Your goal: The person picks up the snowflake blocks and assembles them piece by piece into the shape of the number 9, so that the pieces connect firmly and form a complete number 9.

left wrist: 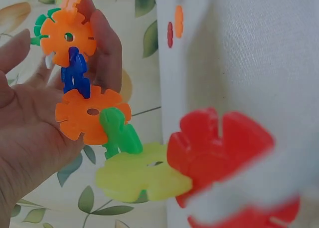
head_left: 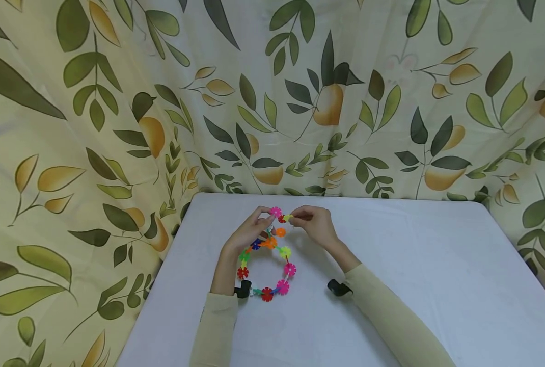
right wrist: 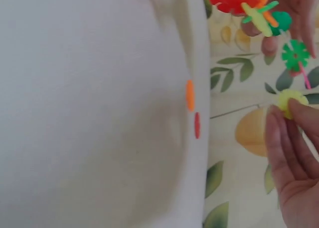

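Observation:
A chain of slotted, flower-shaped plastic discs (head_left: 290, 269), in several colours, hangs in a loop below my left hand (head_left: 247, 230). The left wrist view shows orange discs (left wrist: 92, 114) of the chain against the fingers and palm, linked by a blue disc (left wrist: 75, 74). My right hand (head_left: 317, 224) pinches a yellow disc (right wrist: 291, 103) between thumb and fingertips. Close above it, in the right wrist view, are a green disc (right wrist: 295, 54) and a pink one seen edge-on (right wrist: 305, 76), beside the left hand's fingers.
On the white table (head_left: 419, 275) lie a loose orange disc (right wrist: 190, 95) and a red disc (right wrist: 197, 125), near its far edge. A leaf-patterned curtain (head_left: 369, 102) hangs behind the table and along its left side. Black wrist bands (head_left: 338, 287) are on both forearms.

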Motion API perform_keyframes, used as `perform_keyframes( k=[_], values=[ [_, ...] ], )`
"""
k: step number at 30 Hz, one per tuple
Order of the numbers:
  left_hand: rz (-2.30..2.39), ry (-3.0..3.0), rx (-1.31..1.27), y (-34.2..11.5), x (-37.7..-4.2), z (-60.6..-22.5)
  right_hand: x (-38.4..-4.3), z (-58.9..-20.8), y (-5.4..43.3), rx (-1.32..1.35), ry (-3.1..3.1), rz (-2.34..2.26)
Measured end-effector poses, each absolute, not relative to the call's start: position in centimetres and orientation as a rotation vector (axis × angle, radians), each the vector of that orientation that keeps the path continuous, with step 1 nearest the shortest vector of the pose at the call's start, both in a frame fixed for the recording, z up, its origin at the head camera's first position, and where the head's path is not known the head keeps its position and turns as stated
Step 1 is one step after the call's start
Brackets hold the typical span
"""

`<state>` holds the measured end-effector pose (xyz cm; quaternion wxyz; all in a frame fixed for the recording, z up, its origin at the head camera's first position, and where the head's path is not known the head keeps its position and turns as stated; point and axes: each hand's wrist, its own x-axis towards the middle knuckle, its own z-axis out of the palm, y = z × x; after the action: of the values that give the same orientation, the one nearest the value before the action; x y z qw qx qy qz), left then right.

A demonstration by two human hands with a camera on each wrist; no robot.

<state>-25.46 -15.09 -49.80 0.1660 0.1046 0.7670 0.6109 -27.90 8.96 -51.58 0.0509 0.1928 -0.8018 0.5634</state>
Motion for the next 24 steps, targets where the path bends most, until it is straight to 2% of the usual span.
perform_keyframes(
  k=[5,17,24],
  values=[
    [1.733,2.204,0.351,-15.0,-25.4,-49.8,-27.9,-50.9,9.1,0.603,-2.278,1.841],
    [1.722,2.198,0.346,-14.9,-25.4,-49.8,-28.0,-50.5,9.1,0.584,-2.269,1.758],
    [1.717,2.184,0.388,-14.7,-25.5,-49.9,-25.6,-47.5,8.8,0.593,-2.268,1.751]
  ],
)
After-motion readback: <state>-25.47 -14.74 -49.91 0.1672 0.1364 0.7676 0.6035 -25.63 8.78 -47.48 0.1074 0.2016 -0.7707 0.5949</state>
